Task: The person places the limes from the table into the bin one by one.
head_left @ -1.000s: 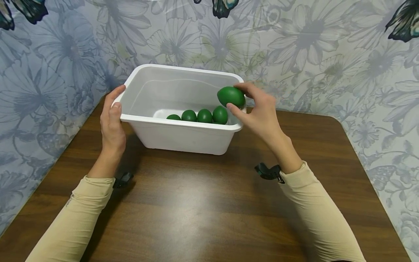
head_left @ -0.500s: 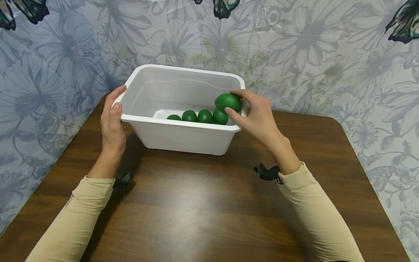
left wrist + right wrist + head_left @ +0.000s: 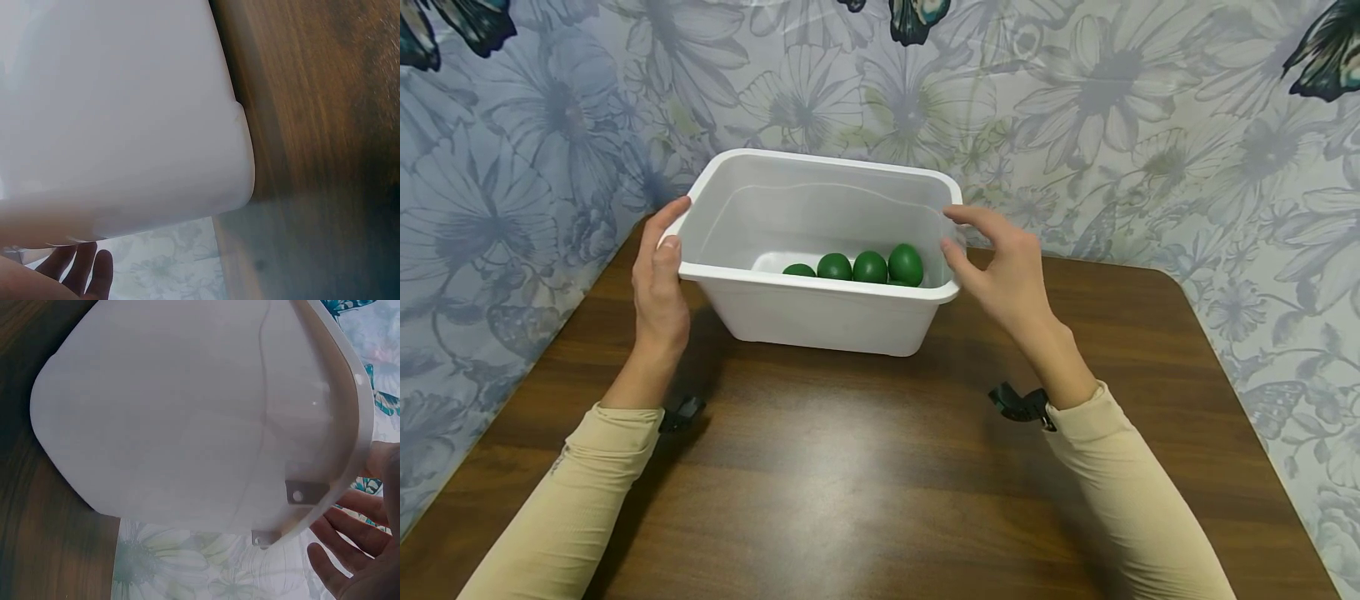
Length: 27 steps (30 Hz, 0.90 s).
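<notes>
A white plastic tub [image 3: 805,312] stands at the back of the table, its near wall tilted toward me. Inside, along the near side, lie several smooth, dark green egg-shaped objects [image 3: 906,264], partly hidden by the front rim. My left hand [image 3: 658,279] holds the tub's left end, thumb at the rim and fingers round the outer wall. At the right end, my right hand [image 3: 1003,271] has its index finger and thumb spread over the rim with nothing between them. In the right wrist view, its other fingers [image 3: 350,531] hang outside, beside the tub wall.
The brown wooden table [image 3: 835,467] reaches from the tub toward me. Right behind the tub rises a wall [image 3: 1075,150] with a flower and butterfly pattern. Dark wrist mounts [image 3: 1021,403] stick out from both sleeves.
My right hand lowered a green egg-shaped object into the tub's right end and let go of it, then drew back right to the rim. My left hand stayed on the tub.
</notes>
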Each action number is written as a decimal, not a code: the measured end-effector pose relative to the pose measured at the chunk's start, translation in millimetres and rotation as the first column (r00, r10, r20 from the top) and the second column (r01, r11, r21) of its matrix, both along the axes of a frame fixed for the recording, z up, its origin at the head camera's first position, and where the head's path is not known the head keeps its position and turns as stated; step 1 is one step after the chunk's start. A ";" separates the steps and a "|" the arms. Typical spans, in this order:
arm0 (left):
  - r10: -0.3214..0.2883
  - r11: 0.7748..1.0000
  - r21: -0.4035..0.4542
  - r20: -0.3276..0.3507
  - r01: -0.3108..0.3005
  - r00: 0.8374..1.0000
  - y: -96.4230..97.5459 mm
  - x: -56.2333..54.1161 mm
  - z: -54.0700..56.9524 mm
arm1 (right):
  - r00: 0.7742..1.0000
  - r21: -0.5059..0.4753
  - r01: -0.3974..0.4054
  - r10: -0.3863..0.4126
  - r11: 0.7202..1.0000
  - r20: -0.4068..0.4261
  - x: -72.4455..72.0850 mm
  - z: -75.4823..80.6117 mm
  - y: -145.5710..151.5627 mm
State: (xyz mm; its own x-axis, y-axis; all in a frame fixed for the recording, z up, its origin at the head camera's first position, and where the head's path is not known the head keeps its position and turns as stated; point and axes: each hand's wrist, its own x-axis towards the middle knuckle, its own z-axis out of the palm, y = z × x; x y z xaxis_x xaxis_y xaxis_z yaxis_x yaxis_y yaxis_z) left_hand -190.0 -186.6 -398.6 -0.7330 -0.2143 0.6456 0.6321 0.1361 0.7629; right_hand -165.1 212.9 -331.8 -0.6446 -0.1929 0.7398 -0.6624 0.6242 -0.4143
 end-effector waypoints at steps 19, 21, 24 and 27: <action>-0.008 1.000 0.017 0.000 0.008 1.000 -1.6 1.9 1.1 | 0.995 -0.010 0.094 -0.094 0.995 0.037 6.8 -13.2 31.7; -0.008 1.000 0.019 0.000 0.008 1.000 -2.0 1.8 0.7 | 0.994 -0.005 0.102 -0.101 0.995 0.042 7.9 -14.4 34.4; 0.004 1.000 0.010 0.001 -0.004 1.000 -2.8 1.9 0.3 | 0.992 -0.001 0.118 -0.118 0.993 0.042 9.9 -16.0 39.2; 0.020 1.000 -0.013 0.000 -0.020 1.000 -3.9 2.4 1.4 | 0.990 0.010 0.136 -0.136 0.991 0.047 12.5 -17.8 45.3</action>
